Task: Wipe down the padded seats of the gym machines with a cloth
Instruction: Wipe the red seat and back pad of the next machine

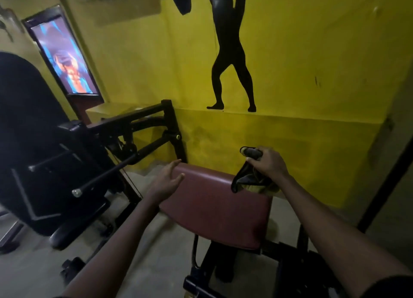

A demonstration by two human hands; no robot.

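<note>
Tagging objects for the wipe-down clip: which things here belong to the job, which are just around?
Job: maroon seat, cloth gripped by right hand, left hand open by the seat.
Around: black machine at left, poster, painted figure.

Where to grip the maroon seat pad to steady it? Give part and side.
The maroon seat pad: probably take its far left edge, coming from the left. That edge is rounded and stands clear, so fingers can curl over it. The open left hand is beside it; the right hand grips the cloth.
</note>
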